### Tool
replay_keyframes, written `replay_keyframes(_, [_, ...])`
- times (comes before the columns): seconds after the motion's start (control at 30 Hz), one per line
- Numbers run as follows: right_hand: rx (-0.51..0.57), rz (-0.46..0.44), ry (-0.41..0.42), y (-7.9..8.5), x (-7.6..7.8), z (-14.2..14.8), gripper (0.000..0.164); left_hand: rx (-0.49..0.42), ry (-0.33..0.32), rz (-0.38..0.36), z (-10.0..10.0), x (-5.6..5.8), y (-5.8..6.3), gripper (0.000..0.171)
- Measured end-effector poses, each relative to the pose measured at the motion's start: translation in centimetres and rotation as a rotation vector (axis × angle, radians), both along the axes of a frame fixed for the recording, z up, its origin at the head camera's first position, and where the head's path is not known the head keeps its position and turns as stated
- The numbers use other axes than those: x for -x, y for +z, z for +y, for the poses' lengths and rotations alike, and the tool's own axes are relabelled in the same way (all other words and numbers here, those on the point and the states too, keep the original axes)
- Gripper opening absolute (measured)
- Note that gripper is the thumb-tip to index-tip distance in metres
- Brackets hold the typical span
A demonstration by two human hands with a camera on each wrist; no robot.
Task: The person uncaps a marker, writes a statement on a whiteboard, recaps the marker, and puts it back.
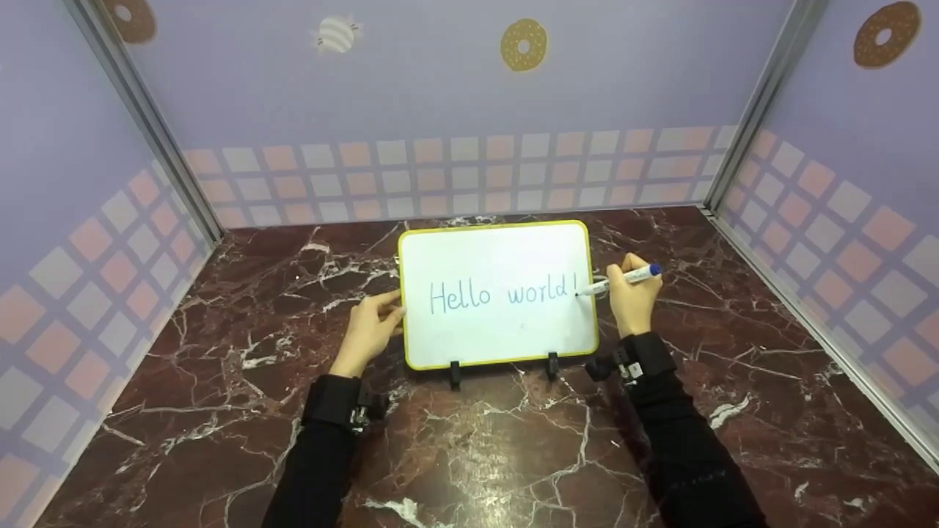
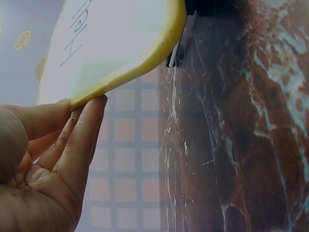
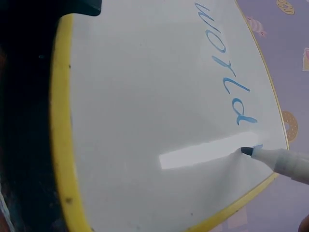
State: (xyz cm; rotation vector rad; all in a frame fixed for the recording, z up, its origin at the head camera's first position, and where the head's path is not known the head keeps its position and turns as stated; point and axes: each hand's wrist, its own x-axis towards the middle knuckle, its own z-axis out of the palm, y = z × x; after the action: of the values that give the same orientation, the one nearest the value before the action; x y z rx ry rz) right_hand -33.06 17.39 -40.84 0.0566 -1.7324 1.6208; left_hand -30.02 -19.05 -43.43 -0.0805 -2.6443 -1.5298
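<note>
A small whiteboard (image 1: 499,330) with a yellow frame leans on a black stand (image 1: 455,375) and carries "Hello world!" in blue writing (image 1: 460,296). At its left edge, my left hand (image 1: 370,326) pinches the yellow frame (image 2: 130,67) between thumb and fingers, as the left wrist view also shows. My right hand (image 1: 632,297) grips a white marker (image 1: 620,279) with a blue rear end. In the right wrist view the dark tip of the marker (image 3: 289,164) is at the board surface beside the "d"; only a sliver of that hand shows there.
Under the board lies a dark red marbled tabletop (image 1: 477,455) with white veins. Purple walls with a checked band (image 1: 462,176) enclose it at the back and both sides, joined by metal corner posts (image 1: 763,95).
</note>
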Motion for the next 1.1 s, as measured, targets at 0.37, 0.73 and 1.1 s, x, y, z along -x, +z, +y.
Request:
replay_keyframes(0.37, [0.296, 0.092, 0.050, 0.2, 1.8, 2.3, 0.041, -0.003, 0.006, 0.009, 0.2, 0.0, 0.1, 0.043])
replay_keyframes(0.73, [0.676, 0.113, 0.243, 0.5, 1.9, 3.8, 0.047, 0.409, 0.140, 0.206, -3.5, -0.6, 1.3, 0.041])
replay_keyframes(1.1, [0.731, 0.089, 0.254, 0.1, 2.0, 3.9, 0.047, 0.685, 0.127, -0.231, -5.5, -2.2, 1.9, 0.041])
